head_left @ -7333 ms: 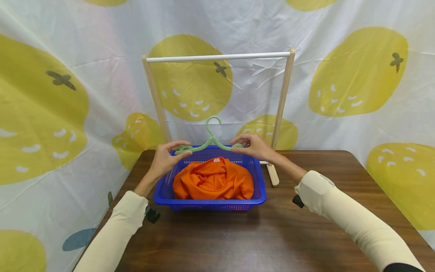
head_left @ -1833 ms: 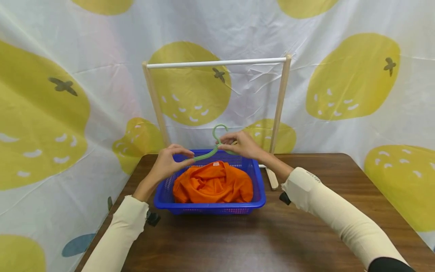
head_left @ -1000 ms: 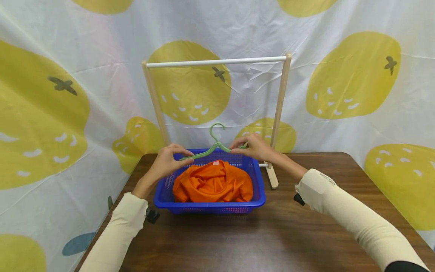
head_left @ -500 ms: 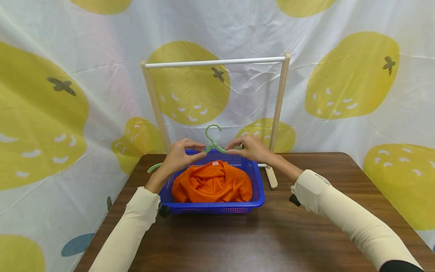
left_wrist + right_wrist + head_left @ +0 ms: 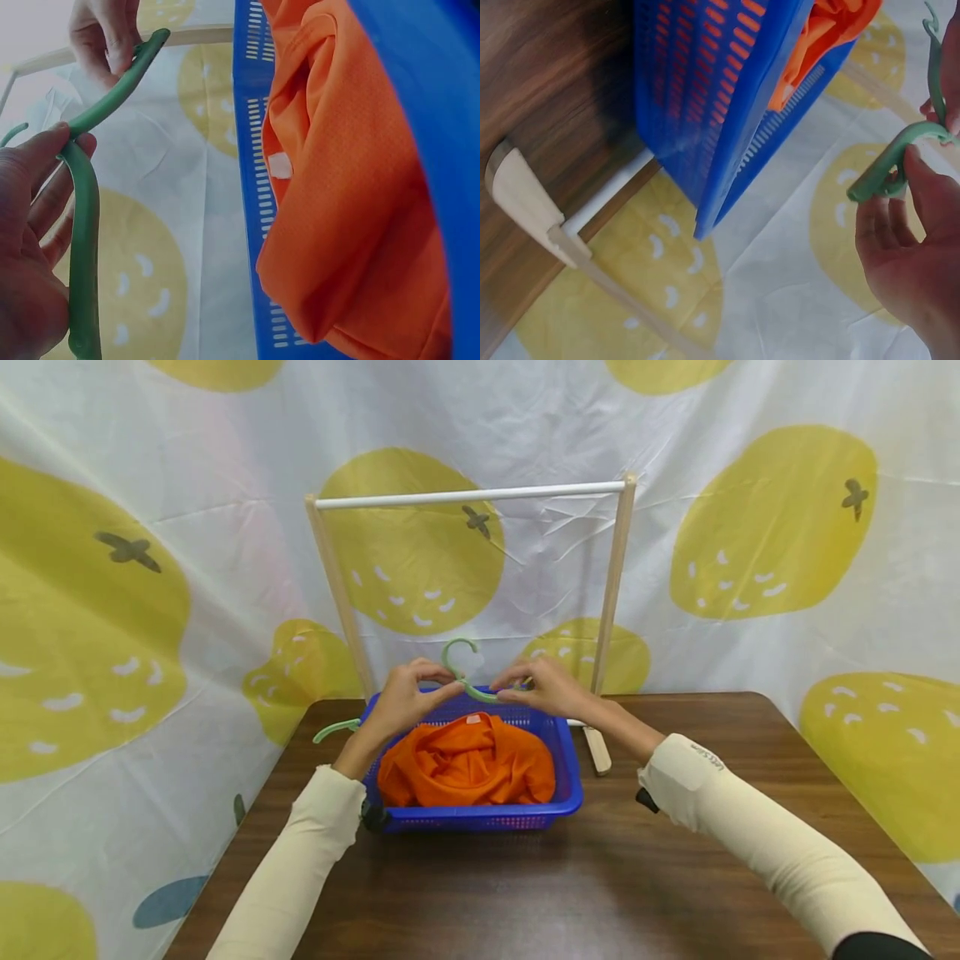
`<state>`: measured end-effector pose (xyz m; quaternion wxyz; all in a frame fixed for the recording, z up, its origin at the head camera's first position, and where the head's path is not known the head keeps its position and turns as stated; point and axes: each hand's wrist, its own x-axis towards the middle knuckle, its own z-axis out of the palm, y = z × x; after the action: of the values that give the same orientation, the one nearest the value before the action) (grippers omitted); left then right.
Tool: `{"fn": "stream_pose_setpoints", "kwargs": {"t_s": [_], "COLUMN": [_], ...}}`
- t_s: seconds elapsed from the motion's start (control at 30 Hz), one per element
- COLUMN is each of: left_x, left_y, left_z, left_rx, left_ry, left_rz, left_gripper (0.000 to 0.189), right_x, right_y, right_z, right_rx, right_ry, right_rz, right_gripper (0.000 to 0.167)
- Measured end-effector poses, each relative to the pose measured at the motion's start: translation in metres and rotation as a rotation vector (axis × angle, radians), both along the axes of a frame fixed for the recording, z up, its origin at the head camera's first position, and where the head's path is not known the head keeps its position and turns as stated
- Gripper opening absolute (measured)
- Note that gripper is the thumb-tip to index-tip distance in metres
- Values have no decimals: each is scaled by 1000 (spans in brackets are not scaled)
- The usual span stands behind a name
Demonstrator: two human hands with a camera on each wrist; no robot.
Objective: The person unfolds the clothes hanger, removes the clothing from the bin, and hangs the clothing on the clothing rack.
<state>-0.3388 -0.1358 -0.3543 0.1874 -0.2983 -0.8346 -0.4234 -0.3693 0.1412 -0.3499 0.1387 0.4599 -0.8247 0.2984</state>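
Note:
A green clothes hanger (image 5: 480,695) is held in the air above the back of the blue basket, its hook pointing up. My left hand (image 5: 408,697) pinches it at the middle joint below the hook, as the left wrist view shows with the hanger (image 5: 86,225). One hanger arm sticks out to the left behind my left wrist. My right hand (image 5: 547,687) pinches the other arm; in the right wrist view its thumb and fingers close round the hanger (image 5: 889,161). An orange garment (image 5: 468,764) with a white label lies bunched in the blue basket (image 5: 480,812), below both hands.
Behind the basket stands a rack with a white rod (image 5: 472,495) and wooden posts; one wooden foot (image 5: 597,752) shows to the basket's right. All stands on a dark wooden table (image 5: 675,777). A curtain with yellow fruit prints (image 5: 772,522) hangs behind.
My left hand has moved from the hanger's left arm inward to its middle. The right hand slid to the middle, then back out along the right arm. The garment and basket stay put.

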Motion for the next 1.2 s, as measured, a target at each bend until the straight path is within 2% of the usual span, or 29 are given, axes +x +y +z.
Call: {"fn": "stream_pose_setpoints", "kwargs": {"t_s": [0.2, 0.33, 0.6, 0.73, 0.97, 1.07, 1.2], "left_x": [0, 0, 3, 4, 3, 3, 3], "left_y": [-4, -6, -12, -12, -10, -9, -11], "left_z": [-1, -2, -3, -3, -3, -3, -3], "left_rx": [-6, -10, 16, 6, -37, -48, -38], "left_ry": [8, 15, -4, 2, 19, 23, 25], "left_rz": [13, 9, 3, 6, 18, 18, 19], "left_gripper": [18, 19, 17, 17, 19, 19, 19], "right_x": [3, 4, 7, 5, 3, 2, 2], "right_y": [9, 9, 7, 5, -8, -14, -17], "right_z": [0, -2, -4, -4, 5, 10, 14], "right_rx": [8, -10, -96, -86, -57, -59, -57], "right_ry": [-33, -37, -149, -128, -138, -148, -145], "right_rz": [11, -15, -80, -55, 33, 65, 85], "right_gripper": [10, 10, 10, 18, 48, 48, 41]}}
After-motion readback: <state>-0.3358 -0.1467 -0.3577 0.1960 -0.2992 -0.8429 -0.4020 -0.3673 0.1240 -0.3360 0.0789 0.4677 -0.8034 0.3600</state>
